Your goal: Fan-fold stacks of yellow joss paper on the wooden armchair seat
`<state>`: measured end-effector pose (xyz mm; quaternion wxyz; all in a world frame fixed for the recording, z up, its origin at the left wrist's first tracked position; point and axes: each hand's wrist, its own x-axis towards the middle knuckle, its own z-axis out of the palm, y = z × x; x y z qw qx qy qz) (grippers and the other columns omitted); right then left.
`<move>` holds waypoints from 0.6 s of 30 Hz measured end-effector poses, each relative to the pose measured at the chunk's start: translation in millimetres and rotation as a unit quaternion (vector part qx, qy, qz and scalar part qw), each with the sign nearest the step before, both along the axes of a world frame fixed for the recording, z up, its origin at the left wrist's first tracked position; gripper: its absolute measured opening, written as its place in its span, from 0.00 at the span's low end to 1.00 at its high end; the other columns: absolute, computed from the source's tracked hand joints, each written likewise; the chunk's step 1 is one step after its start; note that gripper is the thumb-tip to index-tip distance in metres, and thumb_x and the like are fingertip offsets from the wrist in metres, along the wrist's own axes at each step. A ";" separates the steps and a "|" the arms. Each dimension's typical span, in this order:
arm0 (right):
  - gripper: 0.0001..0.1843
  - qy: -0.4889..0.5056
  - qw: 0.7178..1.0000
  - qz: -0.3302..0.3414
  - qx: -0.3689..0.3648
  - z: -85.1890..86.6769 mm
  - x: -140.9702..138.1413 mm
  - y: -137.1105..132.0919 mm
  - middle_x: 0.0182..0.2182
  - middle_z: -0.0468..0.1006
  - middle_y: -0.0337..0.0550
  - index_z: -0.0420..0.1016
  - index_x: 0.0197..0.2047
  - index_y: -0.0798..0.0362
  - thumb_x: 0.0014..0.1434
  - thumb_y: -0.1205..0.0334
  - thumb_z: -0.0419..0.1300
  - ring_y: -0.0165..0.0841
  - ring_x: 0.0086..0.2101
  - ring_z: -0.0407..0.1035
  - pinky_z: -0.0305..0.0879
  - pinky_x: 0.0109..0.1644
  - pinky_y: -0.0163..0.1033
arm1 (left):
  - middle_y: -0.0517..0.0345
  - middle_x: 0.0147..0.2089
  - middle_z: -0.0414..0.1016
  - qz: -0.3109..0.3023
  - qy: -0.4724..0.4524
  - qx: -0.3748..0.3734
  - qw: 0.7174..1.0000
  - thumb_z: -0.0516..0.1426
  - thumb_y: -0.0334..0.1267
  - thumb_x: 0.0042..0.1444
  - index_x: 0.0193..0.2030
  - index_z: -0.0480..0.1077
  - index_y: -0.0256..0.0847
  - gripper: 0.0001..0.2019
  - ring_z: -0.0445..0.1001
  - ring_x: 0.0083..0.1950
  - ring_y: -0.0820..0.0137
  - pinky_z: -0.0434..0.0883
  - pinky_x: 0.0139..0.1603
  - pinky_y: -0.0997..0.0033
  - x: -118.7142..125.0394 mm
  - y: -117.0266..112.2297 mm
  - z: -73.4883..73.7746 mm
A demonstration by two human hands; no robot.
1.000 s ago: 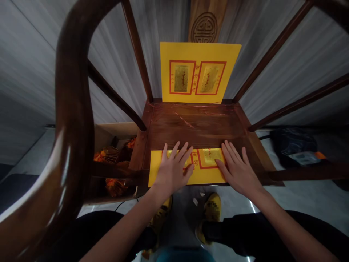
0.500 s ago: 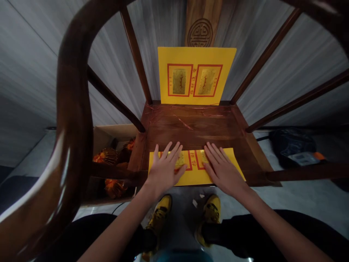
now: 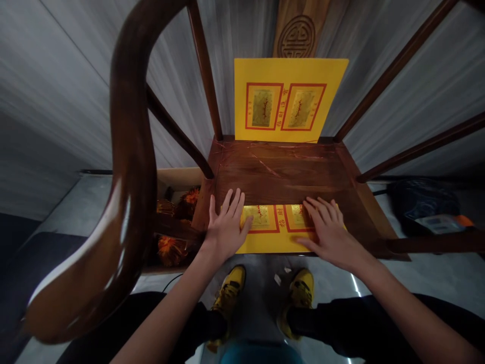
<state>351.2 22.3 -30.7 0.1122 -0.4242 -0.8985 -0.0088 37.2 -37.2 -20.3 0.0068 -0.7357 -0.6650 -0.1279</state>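
A folded yellow sheet of joss paper, printed with red frames and gold patches, lies along the front of the wooden chair seat. My left hand rests flat at its left end, fingers spread, covering that edge. Over the right end is my right hand, fingers stretched out and thumb apart; it hides the corner there. Neither hand grips anything. Behind, a larger yellow joss paper sheet with the same print stands upright against the chair back.
Thin red strands lie scattered on the seat. A curved armrest rises at the left. Beside the chair, a cardboard box holds orange-red tufted bundles. A dark bag lies on the floor at right; paper scraps lie below.
My hands have moved apart toward the two ends of the folded paper, showing more of its middle. The whole view has shifted, so the chair sits farther right.
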 end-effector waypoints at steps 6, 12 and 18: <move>0.78 -0.037 0.997 0.055 -0.044 1.8 8.5 -4.4 0.74 0.54 0.67 0.32 0.82 0.61 0.49 0.19 0.64 0.64 0.73 0.46 0.38 0.77 0.73 | 0.53 0.82 0.52 -0.003 0.017 -0.023 1.000 0.41 0.51 0.77 0.80 0.54 0.38 0.32 0.55 0.80 0.55 0.54 0.80 0.44 -2.4 -3.6 2.0; 0.66 -0.084 0.994 0.064 -0.023 10.8 14.7 -19.5 0.71 0.60 0.68 0.32 0.82 0.62 0.56 0.46 0.67 0.63 0.71 0.54 0.45 0.76 0.72 | 0.41 0.76 0.65 -0.036 0.042 -0.043 0.998 0.44 0.64 0.72 0.81 0.52 0.34 0.42 0.64 0.73 0.47 0.58 0.75 0.41 2.6 -35.3 22.1; 0.55 -0.075 0.991 0.089 -0.059 26.4 35.5 -35.6 0.75 0.59 0.57 0.35 0.83 0.52 0.60 0.60 0.60 0.57 0.72 0.57 0.58 0.73 0.69 | 0.35 0.77 0.60 -0.101 0.019 -0.081 0.991 0.58 0.79 0.50 0.78 0.57 0.31 0.61 0.58 0.76 0.37 0.58 0.76 0.36 10.7 -68.8 41.1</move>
